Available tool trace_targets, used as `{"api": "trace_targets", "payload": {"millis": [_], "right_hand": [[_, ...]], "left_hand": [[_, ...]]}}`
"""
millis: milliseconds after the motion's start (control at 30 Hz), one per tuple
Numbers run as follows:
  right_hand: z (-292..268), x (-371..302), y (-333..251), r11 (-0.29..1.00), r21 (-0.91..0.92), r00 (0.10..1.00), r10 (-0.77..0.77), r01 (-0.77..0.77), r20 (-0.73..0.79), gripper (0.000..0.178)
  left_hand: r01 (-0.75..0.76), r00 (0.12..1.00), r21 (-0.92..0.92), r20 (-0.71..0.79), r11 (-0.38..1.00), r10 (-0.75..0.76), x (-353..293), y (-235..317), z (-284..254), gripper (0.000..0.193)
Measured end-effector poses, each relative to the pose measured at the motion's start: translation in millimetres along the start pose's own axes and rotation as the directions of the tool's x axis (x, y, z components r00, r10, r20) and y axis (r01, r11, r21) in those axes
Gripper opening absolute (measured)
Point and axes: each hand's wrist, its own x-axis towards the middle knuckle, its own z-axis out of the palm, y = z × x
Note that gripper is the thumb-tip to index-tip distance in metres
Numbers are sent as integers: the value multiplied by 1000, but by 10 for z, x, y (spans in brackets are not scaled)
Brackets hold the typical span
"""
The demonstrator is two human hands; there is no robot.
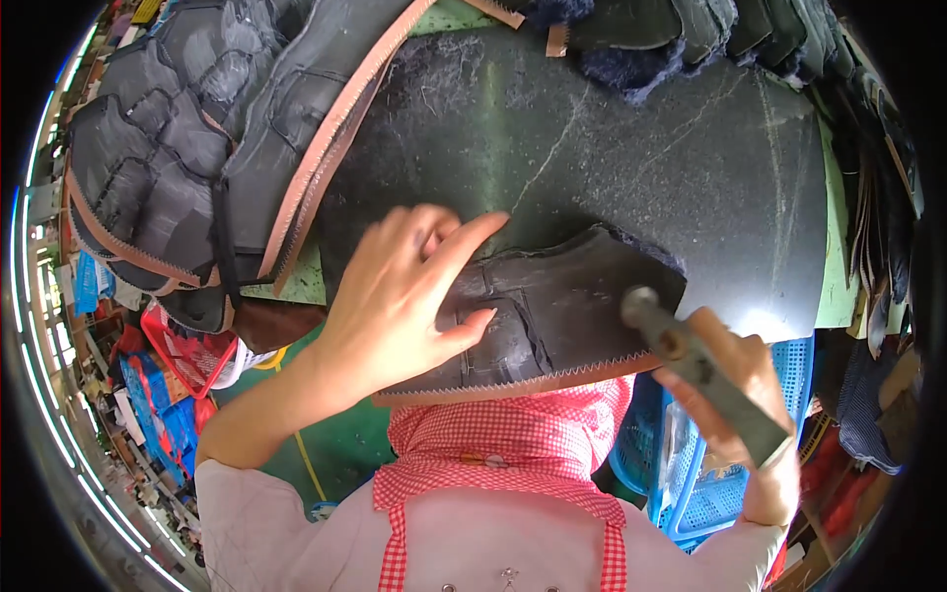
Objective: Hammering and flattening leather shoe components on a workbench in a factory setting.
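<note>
A black leather piece (582, 296), likely a shoe or boot upper, lies near the front edge of the dark work board. Brown zigzag-cut trim runs along its near edge, and dark fuzzy lining shows at its far right corner. Over its left end is my left hand (409, 286), thumb and index finger spread apart; whether the fingertips press on the leather I cannot tell. My right hand (735, 380) grips a hammer (715, 380) at the right end of the piece. The hammer's metal head is uppermost, and the handle is mostly hidden by the head and hand.
Similar black pieces with brown trim (326, 163) are heaped at the left. More dark pieces with fuzzy lining (631, 64) line the far right edge of the scuffed board (691, 168). Blue plastic baskets (715, 503) stand below right, and a red basket (178, 345) below left.
</note>
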Motion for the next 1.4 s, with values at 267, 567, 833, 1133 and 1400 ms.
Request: {"api": "trace_targets", "payload": {"millis": [267, 567, 833, 1133, 1400], "right_hand": [[97, 119, -138, 990, 48, 991, 136, -136, -6, 23], [144, 170, -57, 960, 164, 974, 227, -226, 11, 21], [0, 215, -169, 977, 64, 946, 212, -203, -245, 27], [115, 411, -117, 993, -118, 998, -6, 14, 68, 14], [140, 408, -122, 998, -64, 1000, 21, -20, 8, 10]], "left_hand": [[-278, 959, -203, -119, 939, 258, 752, 44, 490, 31], [-269, 963, -262, -38, 927, 268, 841, 79, 405, 20], [-531, 841, -163, -221, 832, 494, 850, -84, 495, 22], [-510, 835, -94, -296, 855, 465, 735, -41, 544, 23], [-381, 889, -85, -306, 920, 340, 607, 39, 497, 21]]}}
